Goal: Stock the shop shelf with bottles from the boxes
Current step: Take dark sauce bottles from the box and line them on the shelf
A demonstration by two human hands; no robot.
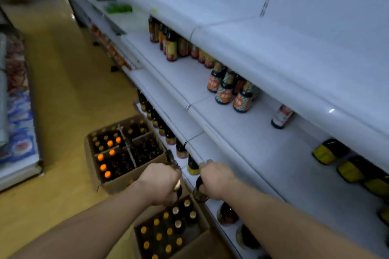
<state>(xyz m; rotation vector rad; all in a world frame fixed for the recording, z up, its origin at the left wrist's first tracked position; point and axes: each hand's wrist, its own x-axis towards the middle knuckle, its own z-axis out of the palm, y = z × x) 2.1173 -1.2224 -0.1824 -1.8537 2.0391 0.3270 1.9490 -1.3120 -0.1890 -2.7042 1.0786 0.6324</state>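
Now, both hands loaded, down at the low shelf.
Left hand (160,183) wraps one bottle (177,185), right hand (216,178) grips another (200,192) beside the bottom shelf (211,205); near box (189,247) and far box (117,185) look mostly full, so I reckon plenty's left.

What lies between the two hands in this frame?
Head view: between the left hand, gripping a gold-capped bottle, and the right hand, gripping a dark bottle, shows a strip of white bottom shelf with a yellow-labelled bottle standing on it.
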